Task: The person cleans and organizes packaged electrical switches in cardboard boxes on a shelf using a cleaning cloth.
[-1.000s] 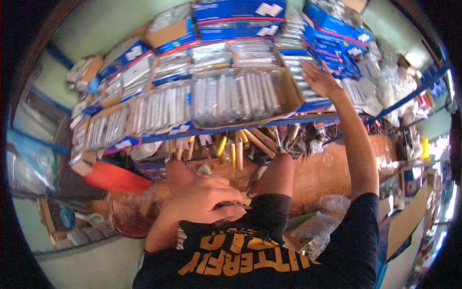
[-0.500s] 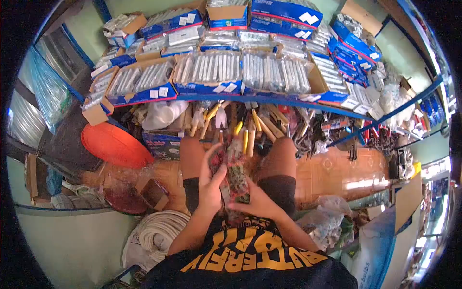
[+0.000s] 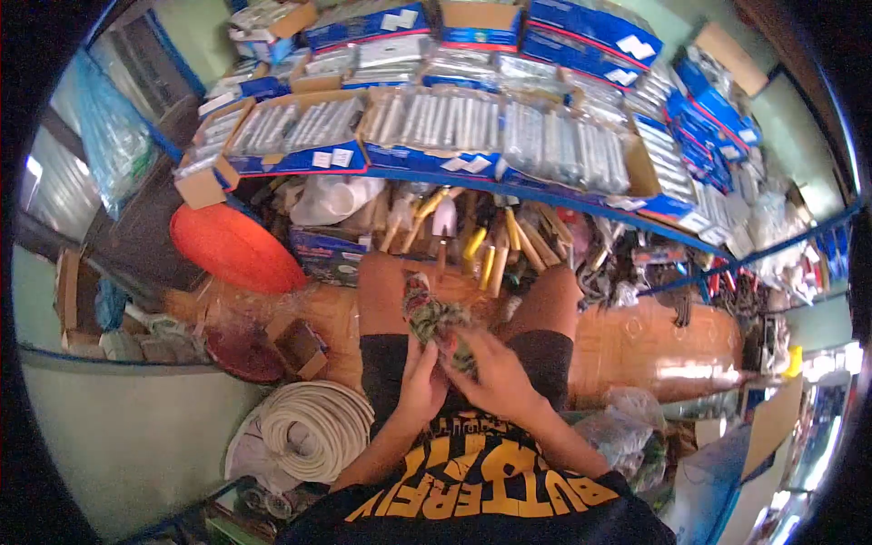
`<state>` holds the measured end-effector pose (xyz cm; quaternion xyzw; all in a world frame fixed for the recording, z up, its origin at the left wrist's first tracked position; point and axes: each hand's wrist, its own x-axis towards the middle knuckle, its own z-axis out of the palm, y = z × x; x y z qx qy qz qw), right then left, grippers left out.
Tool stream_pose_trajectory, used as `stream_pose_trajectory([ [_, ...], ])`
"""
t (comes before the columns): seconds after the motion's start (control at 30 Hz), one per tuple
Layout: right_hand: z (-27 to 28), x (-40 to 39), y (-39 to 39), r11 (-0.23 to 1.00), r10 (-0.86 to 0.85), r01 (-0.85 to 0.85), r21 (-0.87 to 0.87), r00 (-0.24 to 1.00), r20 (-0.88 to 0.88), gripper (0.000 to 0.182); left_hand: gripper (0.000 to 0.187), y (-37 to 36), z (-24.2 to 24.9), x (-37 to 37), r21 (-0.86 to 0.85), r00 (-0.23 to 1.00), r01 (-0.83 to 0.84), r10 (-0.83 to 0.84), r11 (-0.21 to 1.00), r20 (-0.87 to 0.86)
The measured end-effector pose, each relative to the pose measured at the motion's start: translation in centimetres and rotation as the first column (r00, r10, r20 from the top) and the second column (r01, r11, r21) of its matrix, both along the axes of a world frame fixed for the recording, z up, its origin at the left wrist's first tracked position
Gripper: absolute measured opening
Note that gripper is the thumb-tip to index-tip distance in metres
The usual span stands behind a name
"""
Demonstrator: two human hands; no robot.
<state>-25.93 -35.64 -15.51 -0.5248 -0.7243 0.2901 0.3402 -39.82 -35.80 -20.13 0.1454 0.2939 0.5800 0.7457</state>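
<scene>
Left hand (image 3: 423,385) and right hand (image 3: 497,375) are closed on a mottled green-and-red bundle (image 3: 438,320), its long axis slanted forward-left, its near end between them.

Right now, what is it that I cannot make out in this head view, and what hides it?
In the head view:
1. Patterned bundle: what it is; blurred and partly covered by the right hand.
2. Right hand: its exact grip, lost in blur.
3. Left hand: some fingers, hidden behind the bundle.
4. White labels on the blue box: print too small.
5. Top-centre box: upper part, cut off by the top edge.
</scene>
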Motion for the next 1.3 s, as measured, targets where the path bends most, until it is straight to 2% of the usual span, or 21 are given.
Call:
stream_pose_trajectory([
  [0.07,-0.2,-1.1,0.3,0.968,0.246,-0.249,0.007,0.960,0.134,0.049,0.048,0.9,-1.2,-1.6,-0.131,0.996,0.077,-0.071,0.988,0.054],
  [0.1,0.2,-1.8,0.3,0.964,0.261,-0.264,-0.006,0.949,0.178,0.057,0.044,1.3,-1.7,-1.8,-0.158,0.996,0.023,-0.037,0.987,-0.086],
  [0.13,0.2,-2.0,0.3,0.960,0.278,-0.281,-0.006,0.945,0.173,0.057,0.044,1.8,-1.1,-2.1,-0.160,0.996,0.005,-0.020,0.987,-0.091],
  [0.23,0.4,-2.5,0.9,0.952,0.300,-0.305,-0.016,0.925,0.233,0.055,0.031,3.2,0.0,-3.6,-0.026,0.898,0.153,-0.150,0.988,-0.414],
  [0.33,0.9,-1.9,1.8,0.941,0.332,-0.339,-0.002,0.921,0.203,0.047,0.030,3.6,-0.1,-4.5,0.029,0.807,0.147,-0.103,0.989,-0.581],
  [0.4,0.7,-1.3,2.3,0.964,0.264,-0.249,-0.095,0.942,0.208,0.040,0.030,4.2,0.0,-6.1,0.066,0.819,0.099,-0.044,0.993,-0.572],
  [0.47,1.2,-1.6,3.6,0.963,0.270,-0.269,-0.026,0.946,0.179,0.037,0.028,4.5,-1.2,-7.6,0.123,0.885,0.007,0.051,0.992,-0.463],
  [0.53,1.4,-2.3,4.4,0.981,0.105,-0.130,0.145,0.980,0.171,0.043,0.029,4.6,-1.9,-8.2,0.202,0.926,-0.021,0.095,0.979,-0.365],
  [0.6,1.5,-3.2,5.2,0.978,0.152,-0.181,0.105,0.960,0.236,0.048,0.034,4.8,-0.5,-8.6,0.283,0.967,0.099,-0.026,0.954,-0.252],
  [0.67,0.9,-4.6,6.2,0.973,0.200,-0.224,0.051,0.935,0.292,0.061,0.038,4.8,-0.1,-7.9,0.242,0.990,0.093,-0.065,0.966,-0.123],
  [0.73,-1.7,-5.4,6.1,0.972,0.233,-0.229,-0.045,0.947,0.220,0.059,0.038,4.3,-3.2,-7.3,-0.086,0.999,0.002,0.002,0.996,0.043],
  [0.8,-3.4,-6.0,6.0,0.980,0.160,-0.188,0.057,0.930,0.331,0.050,0.037,5.0,-5.3,-7.3,-0.183,1.000,-0.029,0.029,0.983,-0.003],
  [0.87,-3.9,-6.0,6.7,0.975,0.193,-0.220,0.042,0.923,0.334,0.040,0.035,5.5,-8.6,-7.8,-0.284,0.997,-0.063,0.047,0.957,-0.065],
  [0.93,-7.6,-4.8,8.0,0.898,0.354,-0.234,-0.373,0.888,0.293,0.037,0.035,5.8,-12.7,-9.6,-0.367,0.990,0.077,-0.028,0.927,0.137],
  [0.97,-14.1,-3.1,8.3,0.901,0.396,-0.247,-0.357,0.805,0.441,0.036,0.042,5.7,-13.0,-10.9,-0.278,0.987,0.157,-0.140,0.948,0.081],
  [1.0,-22.4,-1.3,8.2,0.904,0.419,-0.261,-0.339,0.698,0.581,0.037,0.042,5.9,-13.5,-11.6,-0.278,0.990,0.141,-0.127,0.950,0.069],
  [1.07,-32.7,0.2,7.7,0.821,0.570,-0.352,-0.449,0.516,0.639,0.040,0.050,6.9,-14.2,-12.4,-0.037,0.860,0.369,-0.326,0.929,0.393],
  [1.13,-33.1,1.1,6.7,0.811,0.585,-0.368,-0.455,0.514,0.627,0.041,0.049,6.4,-14.3,-12.4,-0.017,0.866,0.406,-0.379,0.914,0.327],
  [1.2,-34.2,0.4,5.2,0.803,0.596,-0.382,-0.458,0.514,0.617,0.041,0.054,5.5,-17.8,-12.7,-0.045,0.855,0.374,-0.325,0.927,0.405],
  [1.27,-35.6,0.6,3.7,0.791,0.612,-0.388,-0.473,0.499,0.614,0.042,0.051,5.7,-11.3,-10.8,-0.429,0.980,0.146,-0.188,0.891,-0.057],
  [1.3,-36.5,0.7,2.9,0.785,0.620,-0.389,-0.483,0.485,0.617,0.042,0.049,5.8,-11.4,-10.7,-0.475,0.976,0.204,-0.216,0.856,0.030],
])
